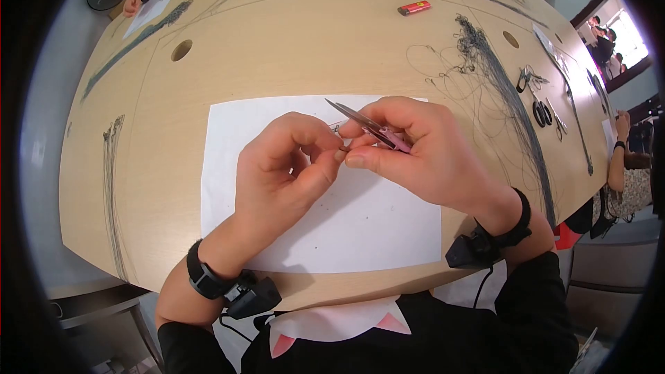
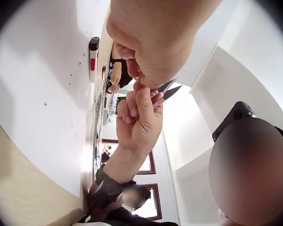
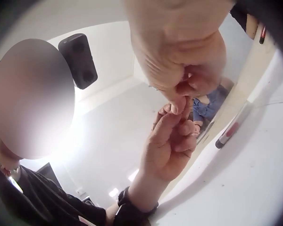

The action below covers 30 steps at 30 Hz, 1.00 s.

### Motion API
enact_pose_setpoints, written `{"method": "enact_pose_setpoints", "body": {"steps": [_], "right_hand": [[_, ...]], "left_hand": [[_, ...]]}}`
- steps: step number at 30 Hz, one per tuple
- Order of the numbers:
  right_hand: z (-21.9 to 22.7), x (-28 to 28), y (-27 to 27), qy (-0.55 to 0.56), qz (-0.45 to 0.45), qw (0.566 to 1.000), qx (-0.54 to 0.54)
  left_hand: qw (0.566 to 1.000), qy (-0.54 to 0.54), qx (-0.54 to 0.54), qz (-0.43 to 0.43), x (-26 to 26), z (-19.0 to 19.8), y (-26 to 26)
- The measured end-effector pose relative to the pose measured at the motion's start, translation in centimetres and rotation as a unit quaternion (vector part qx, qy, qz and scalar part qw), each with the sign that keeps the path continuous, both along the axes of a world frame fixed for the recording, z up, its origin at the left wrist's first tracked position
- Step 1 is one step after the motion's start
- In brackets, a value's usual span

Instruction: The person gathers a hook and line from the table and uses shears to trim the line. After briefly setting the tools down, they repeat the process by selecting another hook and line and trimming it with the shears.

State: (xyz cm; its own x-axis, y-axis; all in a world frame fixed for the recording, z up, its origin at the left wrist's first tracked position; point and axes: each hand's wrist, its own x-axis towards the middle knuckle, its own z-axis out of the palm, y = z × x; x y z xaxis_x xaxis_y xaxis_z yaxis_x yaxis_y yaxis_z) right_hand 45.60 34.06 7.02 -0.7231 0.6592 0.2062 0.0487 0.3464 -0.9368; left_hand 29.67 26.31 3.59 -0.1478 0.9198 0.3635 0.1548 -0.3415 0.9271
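Over the white paper [image 1: 277, 256], both hands meet at their fingertips. My left hand [image 1: 277, 159] pinches a tiny dark piece [image 1: 344, 148] between thumb and forefinger; its kind is too small to tell. In my right hand [image 1: 436, 152] are small scissors [image 1: 374, 129] with pink handles, blades pointing up and left past the fingers. The right thumb and forefinger come right up to the left fingertips at the tiny piece. In the left wrist view the scissor blades [image 2: 171, 91] stick out beyond the hands. A white marker [image 2: 93, 59] with a red patch lies on the paper.
A large tangled bundle of dark strands [image 1: 509, 93] lies at right, with several scissors [image 1: 542, 113] beyond it. Thin strands [image 1: 109, 180] lie at left, a longer bundle [image 1: 135, 43] farther back. A red lighter [image 1: 414, 7] lies at the back. Another person's hand [image 1: 133, 4] rests far left.
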Motion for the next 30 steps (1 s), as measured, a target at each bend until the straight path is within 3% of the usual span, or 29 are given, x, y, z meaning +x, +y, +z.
{"method": "enact_pose_setpoints", "body": {"steps": [4, 12, 21, 23, 25, 30], "right_hand": [[0.7, 0.0, -0.1, -0.059, 0.001, 0.998, -0.035], [0.4, 0.0, 0.2, -0.057, 0.003, 0.998, -0.007], [0.7, -0.2, 0.3, -0.009, 0.020, 0.970, -0.241], [0.4, -0.1, 0.3, 0.022, 0.051, 0.933, -0.356], [0.3, -0.3, 0.3, 0.038, 0.050, 0.927, -0.369], [-0.1, -0.3, 0.4, 0.055, 0.048, 0.913, -0.402]], "left_hand": [[0.997, 0.064, 0.025, 0.019, -0.3, -0.3, 0.1], [0.999, 0.035, -0.010, 0.016, -0.2, -0.2, 0.1], [0.986, -0.142, -0.082, -0.031, 0.0, 0.8, -0.3], [0.984, -0.153, -0.079, -0.036, 0.1, 0.7, -0.2], [0.958, -0.263, -0.112, -0.037, 0.6, 0.7, 0.0], [0.946, -0.245, -0.194, -0.082, 0.7, 0.1, -0.4]]}}
